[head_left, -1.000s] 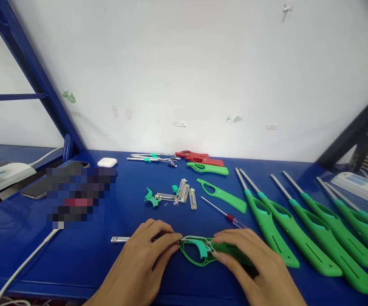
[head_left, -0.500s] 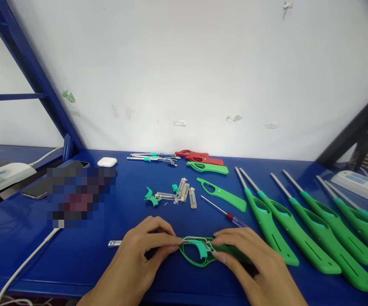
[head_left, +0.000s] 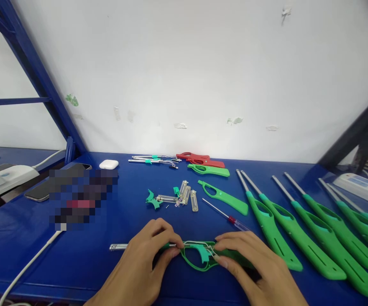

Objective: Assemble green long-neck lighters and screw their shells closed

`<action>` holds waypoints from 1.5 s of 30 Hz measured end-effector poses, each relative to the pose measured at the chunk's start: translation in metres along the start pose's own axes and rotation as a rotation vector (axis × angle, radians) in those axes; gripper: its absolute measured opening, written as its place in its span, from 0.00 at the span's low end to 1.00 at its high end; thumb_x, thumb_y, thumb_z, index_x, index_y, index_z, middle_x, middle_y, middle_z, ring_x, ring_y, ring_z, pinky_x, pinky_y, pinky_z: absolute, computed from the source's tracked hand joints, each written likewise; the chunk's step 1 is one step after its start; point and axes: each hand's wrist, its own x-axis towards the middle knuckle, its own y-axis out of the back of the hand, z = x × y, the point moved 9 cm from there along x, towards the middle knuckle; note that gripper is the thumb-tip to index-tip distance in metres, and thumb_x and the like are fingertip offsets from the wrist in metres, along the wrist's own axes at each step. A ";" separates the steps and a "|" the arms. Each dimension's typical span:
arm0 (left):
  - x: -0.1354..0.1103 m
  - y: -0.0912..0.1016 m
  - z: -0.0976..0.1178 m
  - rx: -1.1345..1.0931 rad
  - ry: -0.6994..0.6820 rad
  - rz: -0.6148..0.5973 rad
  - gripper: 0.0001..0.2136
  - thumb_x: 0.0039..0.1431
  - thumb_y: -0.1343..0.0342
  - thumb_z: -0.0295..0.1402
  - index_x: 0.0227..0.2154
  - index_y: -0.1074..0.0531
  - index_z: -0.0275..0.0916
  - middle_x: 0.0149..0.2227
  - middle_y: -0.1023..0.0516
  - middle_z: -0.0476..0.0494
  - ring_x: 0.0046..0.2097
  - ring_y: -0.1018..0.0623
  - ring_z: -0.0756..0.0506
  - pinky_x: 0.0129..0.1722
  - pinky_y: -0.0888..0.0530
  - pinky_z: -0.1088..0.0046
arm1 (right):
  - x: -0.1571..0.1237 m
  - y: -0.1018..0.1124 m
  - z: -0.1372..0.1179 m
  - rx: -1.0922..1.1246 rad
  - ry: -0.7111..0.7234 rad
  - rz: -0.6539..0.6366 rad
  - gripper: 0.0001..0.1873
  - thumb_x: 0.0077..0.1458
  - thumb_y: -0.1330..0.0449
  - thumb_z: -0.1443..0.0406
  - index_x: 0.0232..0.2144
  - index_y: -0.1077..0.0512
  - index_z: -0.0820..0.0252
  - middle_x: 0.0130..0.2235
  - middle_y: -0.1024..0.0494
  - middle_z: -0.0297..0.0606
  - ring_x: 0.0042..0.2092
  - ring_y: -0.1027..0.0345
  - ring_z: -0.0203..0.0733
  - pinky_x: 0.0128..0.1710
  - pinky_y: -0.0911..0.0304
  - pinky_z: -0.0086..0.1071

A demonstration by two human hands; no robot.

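A green lighter housing half [head_left: 199,268] lies at the front of the table, its trigger loop showing between my hands. Inside the loop sits a teal trigger [head_left: 204,253], with a thin white wire [head_left: 199,242] running along above it. My left hand [head_left: 148,259] pinches the housing and metal rod at the loop's left end. The rod's silver tip [head_left: 118,247] sticks out to the left of that hand. My right hand [head_left: 250,265] has thumb and fingertips closed on the wire and housing to the right of the trigger. Its palm side hides much of the handle.
Finished-looking green lighters [head_left: 311,238] stand in a row at right. Beyond my hands lie a screwdriver [head_left: 231,219], clear fuel tanks [head_left: 184,193], teal triggers [head_left: 154,199], metal rods [head_left: 148,161], and green [head_left: 224,197] and red housings [head_left: 203,159]. A phone [head_left: 40,190] and white earphone case [head_left: 108,164] are at left.
The whole view has shifted slightly. My left fingers have lifted and bent a little, so more of the rod shows beside them. The right hand keeps its grip at nearly the same spot.
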 end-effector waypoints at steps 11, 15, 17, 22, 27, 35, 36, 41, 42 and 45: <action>0.000 0.004 0.010 0.161 -0.134 0.065 0.12 0.74 0.48 0.27 0.43 0.21 0.51 0.44 0.20 0.48 0.44 0.19 0.43 0.45 0.19 0.68 | 0.016 0.024 -0.028 -0.130 0.137 0.151 0.07 0.71 0.40 0.63 0.42 0.20 0.47 0.44 0.15 0.33 0.46 0.19 0.44 0.48 0.24 0.34; -0.005 0.014 0.018 0.226 -0.245 0.204 0.12 0.71 0.44 0.27 0.49 0.22 0.52 0.45 0.19 0.48 0.47 0.19 0.42 0.47 0.19 0.68 | 0.060 0.014 -0.038 -0.275 0.081 -0.017 0.10 0.73 0.43 0.65 0.47 0.21 0.51 0.47 0.16 0.39 0.50 0.21 0.51 0.53 0.29 0.46; -0.002 0.019 0.020 0.286 -0.297 0.247 0.12 0.70 0.44 0.26 0.48 0.22 0.51 0.46 0.19 0.46 0.48 0.20 0.41 0.47 0.19 0.66 | 0.083 -0.002 -0.029 -0.414 -0.050 -0.246 0.11 0.73 0.43 0.66 0.49 0.21 0.51 0.50 0.16 0.40 0.55 0.24 0.54 0.57 0.31 0.51; 0.036 0.035 0.010 0.530 -0.154 0.123 0.17 0.73 0.56 0.23 0.43 0.20 0.43 0.45 0.19 0.39 0.48 0.21 0.37 0.48 0.22 0.56 | 0.133 -0.010 -0.027 -0.518 -0.101 -0.364 0.08 0.71 0.40 0.66 0.46 0.20 0.59 0.45 0.16 0.45 0.53 0.23 0.56 0.55 0.30 0.51; 0.067 0.070 0.009 0.615 -0.099 0.033 0.17 0.67 0.51 0.20 0.45 0.18 0.41 0.46 0.18 0.37 0.48 0.21 0.35 0.47 0.24 0.56 | 0.152 -0.020 -0.016 -0.557 -0.180 -0.482 0.18 0.70 0.35 0.57 0.56 0.25 0.59 0.56 0.21 0.43 0.52 0.22 0.48 0.52 0.25 0.48; 0.068 0.060 -0.002 0.710 -0.021 -0.124 0.16 0.57 0.40 0.17 0.44 0.18 0.41 0.47 0.19 0.37 0.51 0.21 0.33 0.53 0.27 0.55 | 0.143 -0.034 -0.010 -0.501 -0.273 -0.499 0.19 0.70 0.36 0.57 0.58 0.26 0.58 0.58 0.22 0.44 0.53 0.23 0.49 0.52 0.25 0.48; 0.067 0.058 -0.003 0.716 -0.014 -0.130 0.16 0.57 0.40 0.17 0.44 0.19 0.40 0.47 0.20 0.37 0.51 0.21 0.33 0.53 0.27 0.54 | 0.142 -0.033 -0.010 -0.486 -0.280 -0.483 0.19 0.70 0.36 0.57 0.58 0.26 0.58 0.58 0.22 0.44 0.53 0.23 0.49 0.52 0.25 0.48; 0.068 0.055 0.003 0.736 -0.034 -0.133 0.13 0.65 0.43 0.21 0.47 0.20 0.40 0.48 0.20 0.37 0.51 0.22 0.33 0.51 0.26 0.53 | 0.144 -0.013 -0.014 -0.381 -0.288 -0.360 0.14 0.71 0.37 0.58 0.52 0.23 0.59 0.52 0.19 0.43 0.49 0.22 0.46 0.51 0.25 0.46; 0.068 0.054 0.006 0.740 -0.048 -0.130 0.13 0.67 0.45 0.21 0.47 0.20 0.41 0.48 0.21 0.37 0.52 0.22 0.33 0.52 0.26 0.54 | 0.142 -0.006 -0.015 -0.354 -0.286 -0.326 0.10 0.71 0.37 0.59 0.47 0.22 0.60 0.48 0.17 0.41 0.47 0.21 0.46 0.49 0.26 0.43; 0.071 0.047 0.012 0.753 -0.078 -0.132 0.14 0.69 0.47 0.20 0.46 0.19 0.40 0.48 0.20 0.37 0.51 0.22 0.35 0.52 0.26 0.56 | 0.130 0.011 -0.017 -0.248 -0.272 -0.239 0.07 0.68 0.39 0.64 0.36 0.25 0.57 0.35 0.15 0.36 0.39 0.21 0.45 0.39 0.31 0.36</action>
